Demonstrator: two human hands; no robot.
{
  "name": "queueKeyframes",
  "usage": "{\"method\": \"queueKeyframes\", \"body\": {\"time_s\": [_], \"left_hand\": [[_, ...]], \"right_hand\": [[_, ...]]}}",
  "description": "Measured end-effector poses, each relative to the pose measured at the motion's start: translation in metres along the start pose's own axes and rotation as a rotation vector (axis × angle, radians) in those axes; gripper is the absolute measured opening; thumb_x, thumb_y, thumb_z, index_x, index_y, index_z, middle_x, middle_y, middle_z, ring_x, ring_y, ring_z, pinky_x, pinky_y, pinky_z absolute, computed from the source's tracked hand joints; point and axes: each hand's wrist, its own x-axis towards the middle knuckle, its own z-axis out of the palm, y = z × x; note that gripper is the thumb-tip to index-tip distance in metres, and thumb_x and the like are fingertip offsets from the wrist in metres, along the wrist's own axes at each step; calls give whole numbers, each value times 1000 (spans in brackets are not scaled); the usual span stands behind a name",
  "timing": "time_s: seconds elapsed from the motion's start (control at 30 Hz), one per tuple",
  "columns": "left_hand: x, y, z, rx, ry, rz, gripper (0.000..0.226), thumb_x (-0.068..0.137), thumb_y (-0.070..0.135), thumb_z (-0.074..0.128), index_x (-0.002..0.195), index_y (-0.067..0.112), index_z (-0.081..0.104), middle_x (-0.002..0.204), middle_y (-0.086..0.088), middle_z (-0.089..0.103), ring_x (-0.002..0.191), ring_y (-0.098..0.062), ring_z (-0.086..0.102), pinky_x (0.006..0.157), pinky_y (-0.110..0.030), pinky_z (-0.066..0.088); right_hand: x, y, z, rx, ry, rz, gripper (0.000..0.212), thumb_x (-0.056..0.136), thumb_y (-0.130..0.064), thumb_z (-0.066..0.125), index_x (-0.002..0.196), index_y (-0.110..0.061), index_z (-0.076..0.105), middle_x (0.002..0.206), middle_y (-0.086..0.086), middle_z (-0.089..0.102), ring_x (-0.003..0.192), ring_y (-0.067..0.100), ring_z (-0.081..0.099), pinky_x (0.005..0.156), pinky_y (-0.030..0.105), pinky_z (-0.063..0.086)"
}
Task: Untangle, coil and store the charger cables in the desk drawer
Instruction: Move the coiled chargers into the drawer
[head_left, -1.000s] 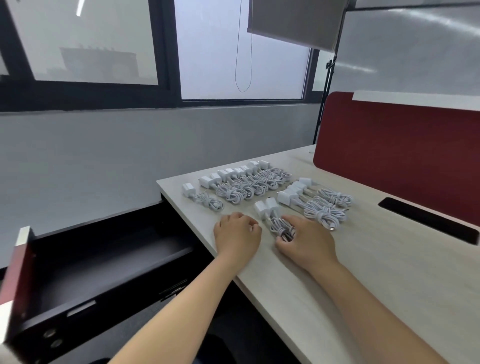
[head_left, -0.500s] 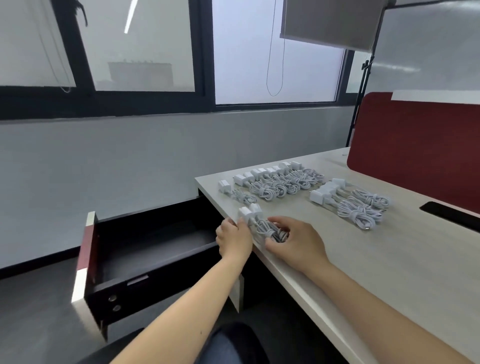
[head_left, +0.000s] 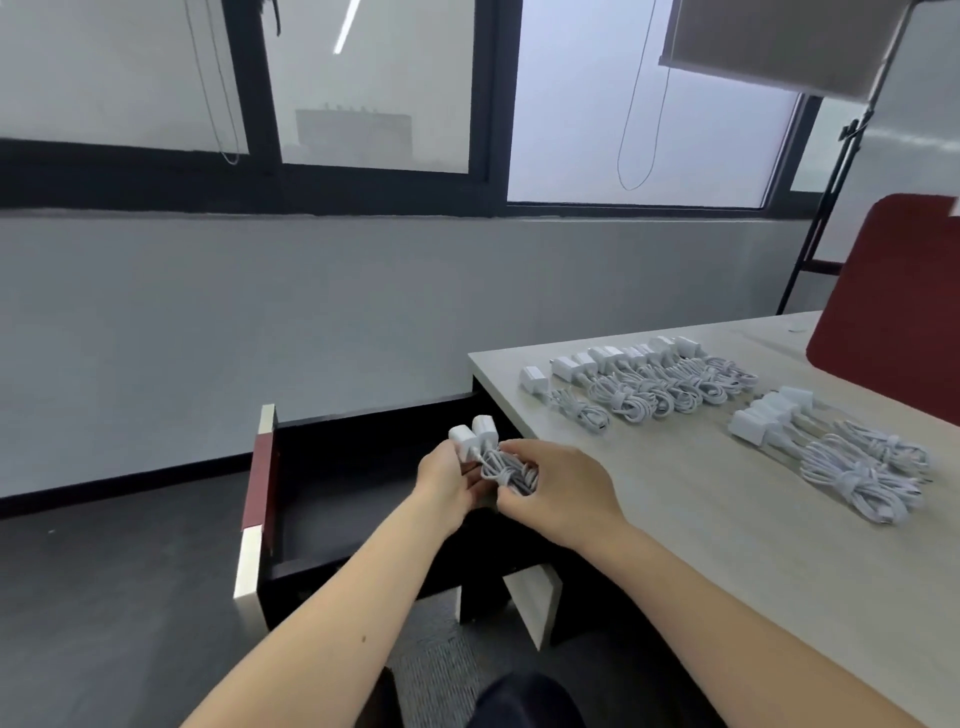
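Charger cables (head_left: 639, 389) sit coiled in rows on the desk (head_left: 727, 571), drawer (head_left: 337, 493) open beside it. Two coils (head_left: 506, 470), surely light and floppy, hang over the drawer: left hand (head_left: 449, 483) pinching near the plugs (head_left: 472, 436), right hand (head_left: 561, 493) curled round the wrapped middle, likely the best hold.

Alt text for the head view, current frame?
Left hand and right hand hold a bundle of two coiled chargers over the open drawer beside the desk. More lie coiled on the desk in a far row and a near row, by a red divider.
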Motion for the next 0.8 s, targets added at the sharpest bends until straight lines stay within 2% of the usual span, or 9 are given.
{"method": "queueKeyframes", "body": {"time_s": [0.1,0.2,0.3,0.4,0.47,0.53,0.6,0.73,0.8], "left_hand": [[25,9,-14,30,-30,-37,22,92,-4,35,86,0,56,81,-17,63,65,-25,62,55,-31,56],[55,13,-24,60,-52,-79,20,94,-3,39,96,-1,59,76,-15,67,61,-23,64,53,-30,55],[82,14,-30,108,-30,-105,19,92,-4,40,92,-2,59,71,-14,66,56,-22,63,48,-28,53],[112,7,-34,165,-9,-131,22,96,-1,39,89,-2,59,67,-13,65,56,-20,61,49,-28,51],[126,1,-34,217,-7,-153,20,96,-1,41,92,-2,60,66,-11,66,56,-19,63,48,-27,51],[137,-4,-33,321,-11,-135,20,95,0,42,104,0,60,75,-10,68,62,-19,66,51,-27,53],[145,-8,-31,446,-29,-72,22,98,6,42,114,7,58,87,-9,67,67,-18,66,52,-25,54],[159,-16,-32,889,19,128,20,95,16,46,97,14,66,78,-4,61,60,-17,56,65,-38,58],[158,-17,-33,1055,45,192,29,93,21,50,117,19,66,95,-6,68,66,-18,60,71,-36,58]], "right_hand": [[24,-2,16,-38,-56,-10,27,73,-40,59,97,-29,66,81,-9,67,78,9,60,67,31,51],[49,0,34,-83,-101,-23,22,76,-37,57,94,-28,63,82,-8,65,79,11,58,64,31,47],[66,3,55,-111,-178,-38,15,82,-31,53,94,-26,59,87,-6,63,82,15,58,63,30,39],[80,12,77,-103,-251,18,17,82,-28,53,98,-25,59,91,-4,65,86,18,60,65,30,40],[86,20,86,-61,-269,69,19,79,-25,55,97,-24,62,89,-3,67,84,17,61,59,24,38],[90,27,94,16,-273,123,15,76,-21,57,89,-21,64,80,-2,67,76,16,61,54,18,35],[92,32,98,41,-269,159,15,75,-17,58,87,-18,66,78,0,67,72,16,61,56,22,40],[93,40,103,26,-256,215,21,79,-9,58,96,-16,67,84,-3,65,72,13,58,52,18,37],[93,43,104,39,-258,248,30,80,-6,59,107,-16,66,96,0,66,77,11,56,60,17,39]]}}
